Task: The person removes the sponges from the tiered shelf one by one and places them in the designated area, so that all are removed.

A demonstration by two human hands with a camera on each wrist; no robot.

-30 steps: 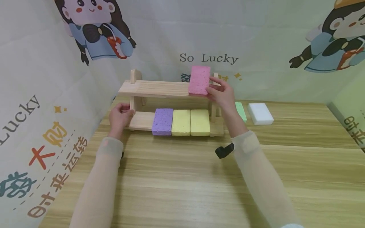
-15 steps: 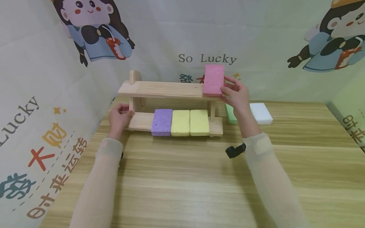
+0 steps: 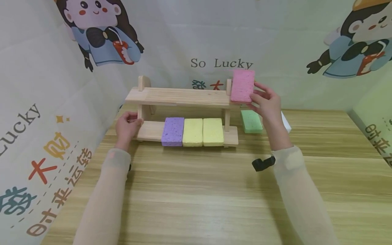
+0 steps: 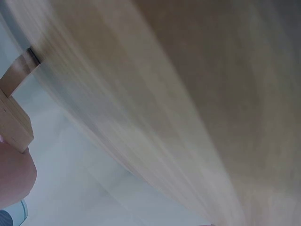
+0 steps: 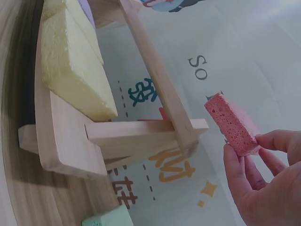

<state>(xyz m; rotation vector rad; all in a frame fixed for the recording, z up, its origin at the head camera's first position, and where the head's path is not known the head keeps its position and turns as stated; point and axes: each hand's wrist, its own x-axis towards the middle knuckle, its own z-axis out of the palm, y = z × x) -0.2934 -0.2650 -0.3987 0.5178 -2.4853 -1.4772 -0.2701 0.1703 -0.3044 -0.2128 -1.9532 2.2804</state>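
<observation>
Pink sponge (image 3: 242, 85) in right hand (image 3: 269, 108), right edge pinched between fingers (image 5: 236, 172); left hand (image 3: 126, 128), fingers curled, grips rack (image 3: 186, 96) at left end.

pink sponge (image 3: 243, 86): rect., porous, approx. upright, pinched at R edge by R hand (image 3: 268, 103) | loc: in air nr R end of wood shelf (image 3: 183, 96), upper-tier ht. | shelf: pale, 2-tier, stdg upright on surface (image 3: 196, 194), L hand (image 3: 127, 129) gripping L post

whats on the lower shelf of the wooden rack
A purple sponge and two yellow sponges sit in a row on the lower shelf, with bare wood showing on either side. The surface directly beneath the sponges is covered, so it can't be seen.
</observation>
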